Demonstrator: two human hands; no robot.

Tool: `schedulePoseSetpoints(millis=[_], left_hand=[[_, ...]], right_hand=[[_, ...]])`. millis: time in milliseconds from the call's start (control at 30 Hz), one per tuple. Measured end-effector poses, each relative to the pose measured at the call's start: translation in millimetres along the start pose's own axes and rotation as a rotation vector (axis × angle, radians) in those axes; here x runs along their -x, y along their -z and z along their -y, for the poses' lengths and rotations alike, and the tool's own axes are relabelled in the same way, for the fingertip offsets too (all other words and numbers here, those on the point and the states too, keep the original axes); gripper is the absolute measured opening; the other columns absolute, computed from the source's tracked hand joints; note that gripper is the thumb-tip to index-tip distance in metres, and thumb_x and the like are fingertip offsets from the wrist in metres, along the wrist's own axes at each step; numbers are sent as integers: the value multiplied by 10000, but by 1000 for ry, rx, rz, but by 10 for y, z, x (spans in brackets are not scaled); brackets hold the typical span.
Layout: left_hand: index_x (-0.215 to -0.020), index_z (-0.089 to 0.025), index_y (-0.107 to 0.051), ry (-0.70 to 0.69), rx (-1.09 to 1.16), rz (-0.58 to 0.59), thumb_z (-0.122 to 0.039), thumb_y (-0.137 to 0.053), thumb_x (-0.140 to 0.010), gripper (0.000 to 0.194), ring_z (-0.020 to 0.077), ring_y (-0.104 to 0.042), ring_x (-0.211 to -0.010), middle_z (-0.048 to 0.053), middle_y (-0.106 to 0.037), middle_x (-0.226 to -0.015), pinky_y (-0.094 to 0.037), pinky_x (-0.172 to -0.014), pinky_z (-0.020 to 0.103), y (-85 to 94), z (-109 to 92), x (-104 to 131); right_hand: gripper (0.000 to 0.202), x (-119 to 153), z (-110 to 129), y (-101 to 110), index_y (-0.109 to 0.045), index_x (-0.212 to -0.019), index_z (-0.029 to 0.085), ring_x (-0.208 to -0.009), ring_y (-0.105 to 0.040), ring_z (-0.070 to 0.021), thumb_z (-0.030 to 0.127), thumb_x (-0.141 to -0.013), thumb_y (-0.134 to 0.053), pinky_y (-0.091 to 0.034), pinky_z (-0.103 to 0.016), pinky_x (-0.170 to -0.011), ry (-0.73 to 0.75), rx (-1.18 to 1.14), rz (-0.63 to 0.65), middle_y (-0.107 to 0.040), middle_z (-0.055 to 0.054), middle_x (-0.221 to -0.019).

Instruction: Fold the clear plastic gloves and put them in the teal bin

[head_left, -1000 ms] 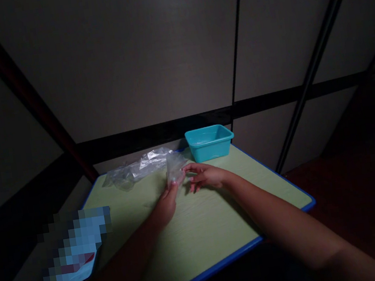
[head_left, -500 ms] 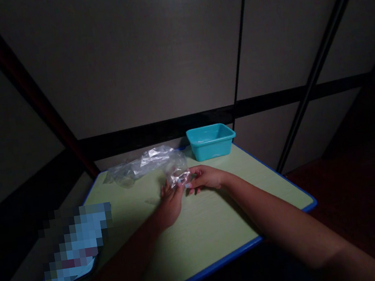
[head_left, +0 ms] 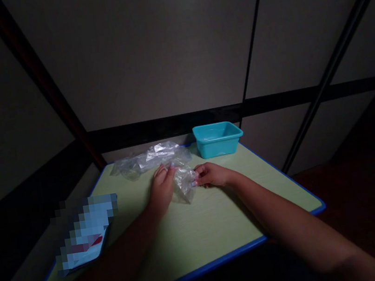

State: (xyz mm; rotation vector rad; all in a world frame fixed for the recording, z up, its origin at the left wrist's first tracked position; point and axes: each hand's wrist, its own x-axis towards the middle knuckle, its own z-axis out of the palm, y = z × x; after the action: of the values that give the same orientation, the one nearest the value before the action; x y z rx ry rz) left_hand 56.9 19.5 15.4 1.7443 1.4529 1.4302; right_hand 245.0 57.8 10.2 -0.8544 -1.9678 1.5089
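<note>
1. The left forearm (head_left: 126, 250) is extended forward from the lower left, cast in shadow.
2. The left hand (head_left: 161, 189) is angled forward, its thumb pressed toward the bent fingers.
3. The right forearm (head_left: 282, 206) is stretched in from the lower right, more brightly lit.
4. The right hand (head_left: 213, 174) is pointed leftward, its thumb and fingertips drawn into a pinch.

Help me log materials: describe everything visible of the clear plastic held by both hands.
The clear plastic looks like thin, crumpled film, see-through with whitish glints on its creases. The left hand grips its upper left part, the right hand its right side. Between them it bunches loosely, its lower end narrowing to a point against the yellow-green table. Whether it touches the tabletop or the other film behind cannot be told.
</note>
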Motion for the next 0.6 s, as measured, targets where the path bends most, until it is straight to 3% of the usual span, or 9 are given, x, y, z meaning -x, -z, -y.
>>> schedulePoseSetpoints(millis=[133, 267, 433, 600], left_hand=[[-805, -136, -666, 33, 188, -30, -456, -550, -751, 345, 231, -599, -922, 76, -680, -910, -439, -854, 328, 37, 56, -56], [-736, -143, -656, 58, 237, -47, -437, -563, -740, 308, 221, -606, -846, 61, -676, -821, -444, -793, 308, 46, 99, -79], [-778, -153, -669, 60, 260, -64, -429, -570, -738, 296, 210, -603, -828, 54, -678, -838, -440, -759, 287, 29, 112, -81], [-753, -151, -664, 94, 326, -32, -499, -586, -719, 358, 194, -597, -774, 37, -670, -786, -437, -708, 264, 53, 64, -94]], right_hand=[[334, -3, -1, -3, -562, -632, 131, -440, -387, -46, 434, -624, -704, -309, -178, -394, 17, 18, -29, -426, 62, -535], [368, -15, 6, -16, -565, -695, 139, -416, -363, -41, 479, -638, -691, -268, -180, -363, 58, -84, -102, -464, 52, -576], [341, -3, 18, -41, -544, -712, 142, -341, -298, -41, 471, -720, -634, -189, -185, -353, 40, -175, -2, -412, 82, -409], [320, -12, -27, -60, -557, -664, 127, -318, -274, -34, 430, -721, -644, -177, -186, -346, 22, -128, 38, -399, 88, -362]])
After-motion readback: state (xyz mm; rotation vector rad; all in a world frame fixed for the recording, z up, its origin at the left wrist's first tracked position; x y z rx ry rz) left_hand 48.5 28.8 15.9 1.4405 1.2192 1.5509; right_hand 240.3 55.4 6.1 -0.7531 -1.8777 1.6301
